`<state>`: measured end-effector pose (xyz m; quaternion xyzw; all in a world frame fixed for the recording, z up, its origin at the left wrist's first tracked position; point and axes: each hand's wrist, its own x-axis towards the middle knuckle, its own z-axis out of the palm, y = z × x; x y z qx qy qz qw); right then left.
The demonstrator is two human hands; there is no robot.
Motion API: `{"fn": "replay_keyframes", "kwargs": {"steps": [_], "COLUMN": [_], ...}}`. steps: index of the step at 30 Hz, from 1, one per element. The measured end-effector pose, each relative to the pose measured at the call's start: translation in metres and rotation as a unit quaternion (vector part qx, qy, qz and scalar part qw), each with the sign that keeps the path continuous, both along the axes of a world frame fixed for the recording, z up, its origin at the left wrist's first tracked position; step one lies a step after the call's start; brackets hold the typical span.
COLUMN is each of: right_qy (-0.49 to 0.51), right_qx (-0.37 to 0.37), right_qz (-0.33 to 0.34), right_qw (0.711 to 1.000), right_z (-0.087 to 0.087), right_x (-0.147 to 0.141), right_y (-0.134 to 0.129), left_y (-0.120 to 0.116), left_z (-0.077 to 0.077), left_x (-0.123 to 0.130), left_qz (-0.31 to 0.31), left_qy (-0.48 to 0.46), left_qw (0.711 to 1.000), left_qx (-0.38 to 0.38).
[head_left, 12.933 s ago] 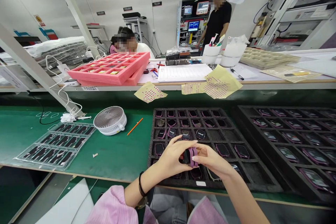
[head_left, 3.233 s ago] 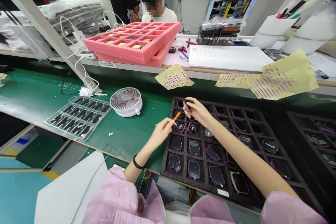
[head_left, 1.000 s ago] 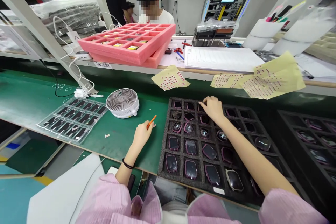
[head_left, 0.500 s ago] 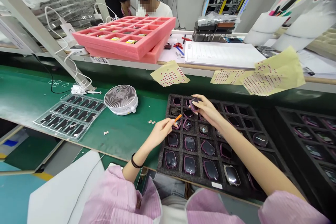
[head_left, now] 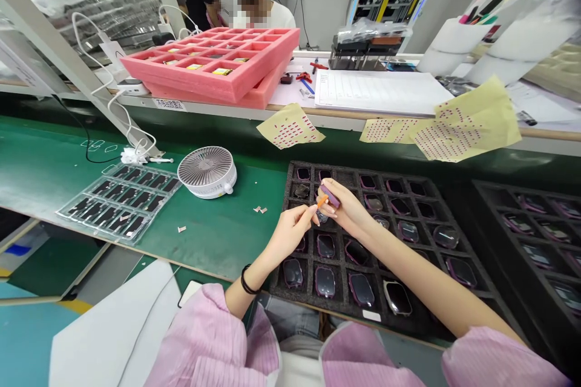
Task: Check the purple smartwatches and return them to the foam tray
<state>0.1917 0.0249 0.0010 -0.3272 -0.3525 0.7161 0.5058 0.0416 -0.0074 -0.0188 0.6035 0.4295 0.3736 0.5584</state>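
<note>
My right hand [head_left: 342, 205] is closed on a purple watch case [head_left: 330, 196], lifted above the black foam tray [head_left: 372, 318]. Pinched in my left hand [head_left: 293, 227] is a small orange stick tool [head_left: 322, 202], its tip against or very near the case's edge; I cannot tell whether it touches. Below both hands, the tray's compartments hold several watches, most with purple frames, and one silver-framed watch [head_left: 398, 298] lies in the front row. My fingers hide some compartments in the middle.
A round white fan [head_left: 207, 172] stands left of the tray, beside a clear plastic tray [head_left: 122, 199] of black parts. Another black tray [head_left: 494, 217] lies on the right. Pink foam trays [head_left: 236, 87] rest on the shelf above, where yellow sheets [head_left: 467, 124] hang down. A person works opposite.
My right hand has brought the watch case down and a little left. My left hand has moved slightly right, bringing the orange tool to the case.
</note>
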Motion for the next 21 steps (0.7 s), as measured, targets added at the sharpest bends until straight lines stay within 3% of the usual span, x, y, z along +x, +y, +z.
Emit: {"fn": "replay_keyframes", "kwargs": {"steps": [10, 17, 21], "right_qy": [0.027, -0.041, 0.030], "right_qx": [-0.018, 0.027, -0.005], "right_qz": [0.016, -0.007, 0.024], "right_qw": [0.999, 0.999, 0.999], "right_z": [-0.006, -0.008, -0.008], "right_x": [-0.001, -0.002, -0.007], "right_y": [0.000, -0.003, -0.004], "left_y": [0.002, 0.007, 0.008], "left_z": [-0.003, 0.005, 0.003], "left_x": [0.001, -0.009, -0.008], "left_qz": [0.007, -0.031, -0.034], "left_qy": [0.003, 0.005, -0.041], "left_qw": [1.000, 0.999, 0.999], "left_qx": [0.009, 0.004, 0.002]}}
